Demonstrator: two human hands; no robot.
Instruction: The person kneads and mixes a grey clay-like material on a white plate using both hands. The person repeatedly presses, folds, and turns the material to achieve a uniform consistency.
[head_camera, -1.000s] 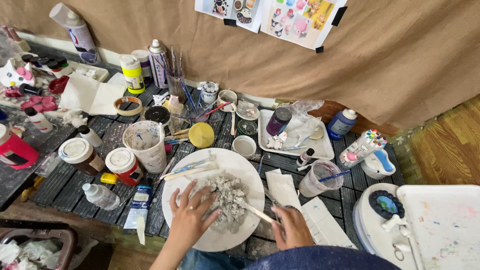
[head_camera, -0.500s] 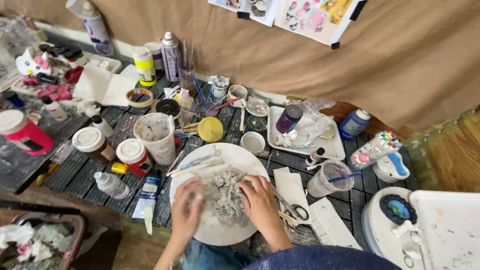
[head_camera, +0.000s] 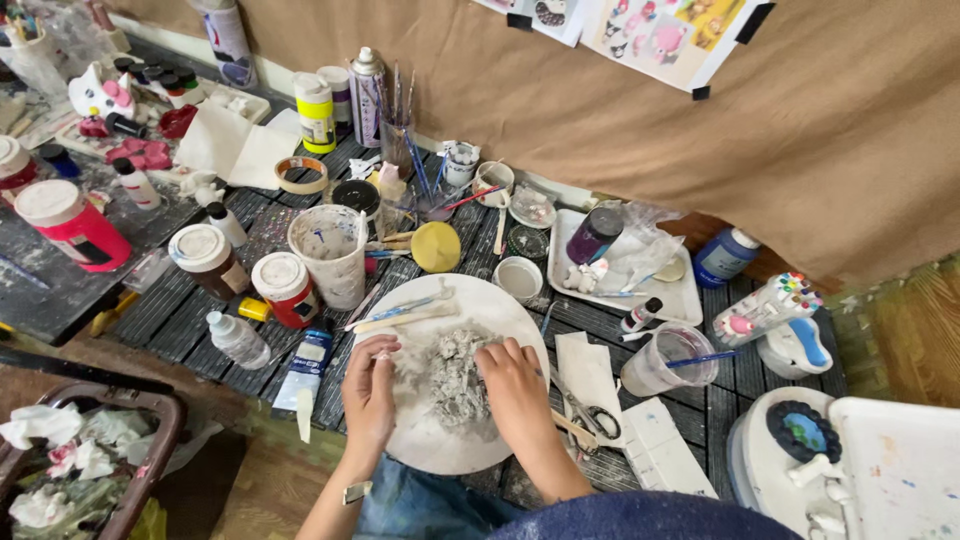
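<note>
Left hand: left hand (head_camera: 370, 390) is lying palm down on the lower left part of the round white plate (head_camera: 500, 300), fingers bent narrow, tips pressing at the left edge of the grey clay lump (head_camera: 455, 375); whether it is pinching a bit of clay, cannot tell.
Right hand: right hand (head_camera: 515, 392) is resting on the lump's right side, fingers curled loosely over it, wrist running down to lower centre of the frame.
Clay lump: sitting mid-plate, lower centre, rough and crumbly, between the two hands and touching both.
Plate tools: thin sticks (head_camera: 405, 318) are lying across the upper left of the plate, apart from the hands.
Nearby: scissors (head_camera: 590, 415) just right of the plate; white paint tube (head_camera: 305, 370) just left of it; yellow round lid (head_camera: 436, 246) above it.
Change from one second ago: right hand is no longer off the plate holding a thin stick; it is now on the clay.
Change from half a second ago: both hands are keeping to the lump, the camera view sitting slightly lower.
</note>
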